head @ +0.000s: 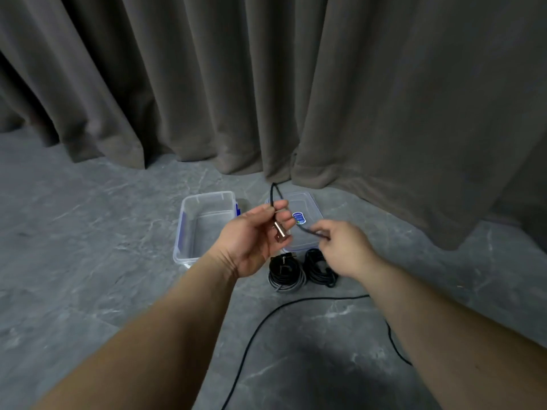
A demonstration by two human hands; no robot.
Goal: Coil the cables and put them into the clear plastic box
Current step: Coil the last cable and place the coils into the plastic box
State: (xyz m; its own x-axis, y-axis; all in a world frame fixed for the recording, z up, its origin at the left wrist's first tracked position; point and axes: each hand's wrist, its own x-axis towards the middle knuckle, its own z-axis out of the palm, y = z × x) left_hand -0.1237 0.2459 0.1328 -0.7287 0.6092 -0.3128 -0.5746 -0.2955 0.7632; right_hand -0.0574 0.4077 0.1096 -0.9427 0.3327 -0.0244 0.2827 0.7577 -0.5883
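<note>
Both forearms reach in from the bottom edge, hands raised together over the floor point(88, 261), near each other but not touching. Nearest the camera, the loose black cable point(260, 324) trails across the grey marbled floor in a long curve from the bottom edge up toward the right arm, with another stretch showing beside the right forearm. Left hand point(254, 241), palm up, fingers curled: thumb and fingertips pinch the cable near its end, and the metallic plug point(280, 232) hangs down across the palm. A short loop of the cable stands up above the left fingers. From there the cable dips over to the right hand point(343, 247), which pinches it between thumb and curled fingers, back of the hand toward the camera. Just below and behind the hands, 2 coiled cables lie on the floor side by side: a grey coil point(285, 276) with a black strap or block on top, and a black coil point(321, 269) to its right, partly hidden by the right hand. Neither is in the box. Beyond the left hand, the clear box point(204, 223) sits open on the floor with blue clips on its sides; nothing visible inside. Its lid point(307, 211) lies flat to the right of it, with a blue sticker on it, partly hidden by the hands. Farthest back, a grey-brown curtain point(266, 84) hangs down to the floor.
</note>
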